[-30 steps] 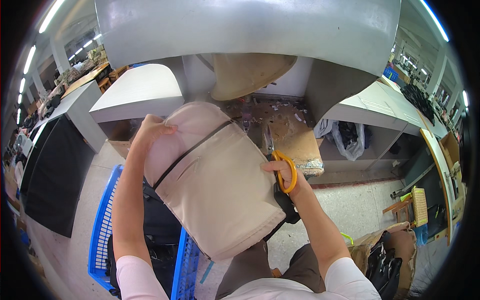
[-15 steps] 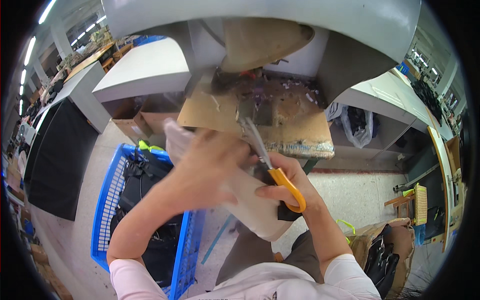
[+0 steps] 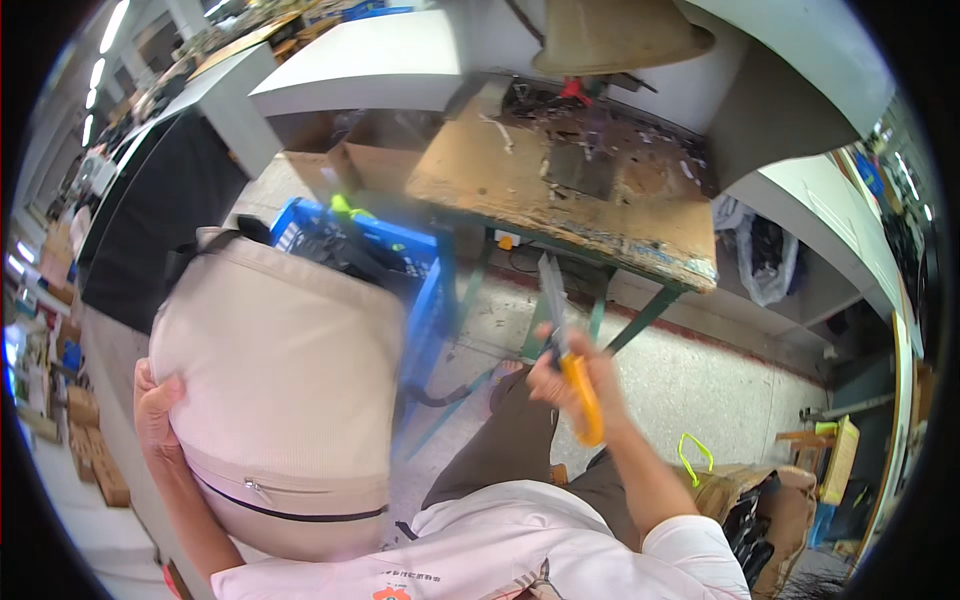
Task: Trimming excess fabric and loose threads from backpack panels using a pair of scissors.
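Backpack (image 3: 285, 350): matte beige fabric, rounded corners, black stripe (image 3: 290, 516) near zip (image 3: 262, 489). Left hand (image 3: 158, 405) grips its side; right hand (image 3: 598, 374) grips orange-handled scissors (image 3: 577, 382).

The zippered bag (image 3: 285, 350) is beige fabric with a broad, smooth panel and rounded edges. It is positioned at the person's left, panel facing upward, clasped at its left edge by the left hand (image 3: 157, 408). A zipper (image 3: 258, 489) with a pull tab and a dark line run across the end nearest the person. A black strap (image 3: 250, 234) shows at the far end.

The scissors (image 3: 582, 398) have orange-yellow handles and metal blades. They are gripped by the right hand (image 3: 590, 375), blades directed away from the person, well apart from the bag; handles blurred.
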Action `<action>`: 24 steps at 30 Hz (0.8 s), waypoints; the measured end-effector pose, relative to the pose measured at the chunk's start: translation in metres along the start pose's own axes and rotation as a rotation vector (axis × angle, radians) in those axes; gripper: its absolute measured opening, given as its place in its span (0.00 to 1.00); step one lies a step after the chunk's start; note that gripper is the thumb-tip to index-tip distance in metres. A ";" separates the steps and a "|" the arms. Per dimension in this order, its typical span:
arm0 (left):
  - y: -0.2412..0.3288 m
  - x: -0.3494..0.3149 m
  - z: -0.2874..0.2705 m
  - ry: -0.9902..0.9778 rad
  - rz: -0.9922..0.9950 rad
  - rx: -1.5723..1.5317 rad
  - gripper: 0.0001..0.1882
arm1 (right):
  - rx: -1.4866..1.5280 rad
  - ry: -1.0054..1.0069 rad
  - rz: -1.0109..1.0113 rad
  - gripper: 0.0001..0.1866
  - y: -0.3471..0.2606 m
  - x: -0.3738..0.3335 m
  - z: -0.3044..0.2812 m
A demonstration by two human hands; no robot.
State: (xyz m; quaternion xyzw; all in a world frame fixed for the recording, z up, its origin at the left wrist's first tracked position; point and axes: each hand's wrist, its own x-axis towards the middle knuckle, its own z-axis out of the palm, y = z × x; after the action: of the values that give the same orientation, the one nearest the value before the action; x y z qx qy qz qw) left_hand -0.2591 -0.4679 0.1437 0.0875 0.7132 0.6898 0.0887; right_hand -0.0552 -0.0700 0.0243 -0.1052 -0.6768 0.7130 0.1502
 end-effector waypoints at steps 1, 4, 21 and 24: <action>-0.005 -0.009 -0.009 0.089 0.057 -0.131 0.19 | -0.075 -0.112 0.048 0.22 0.029 -0.006 0.007; -0.044 -0.032 -0.005 0.253 0.144 -0.252 0.21 | 0.278 -0.247 0.150 0.29 0.044 -0.020 0.056; -0.126 0.079 0.176 -0.280 0.151 -1.008 0.34 | 0.066 0.489 -0.044 0.24 -0.037 0.069 -0.033; -0.130 0.101 0.194 -0.338 0.103 -1.100 0.32 | 0.108 0.504 -0.046 0.23 -0.048 0.086 -0.046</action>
State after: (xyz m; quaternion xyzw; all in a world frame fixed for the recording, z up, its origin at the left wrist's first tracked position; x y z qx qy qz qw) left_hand -0.3096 -0.2589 0.0069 0.1720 0.2203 0.9391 0.2002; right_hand -0.1157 0.0055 0.0736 -0.2561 -0.5812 0.6957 0.3357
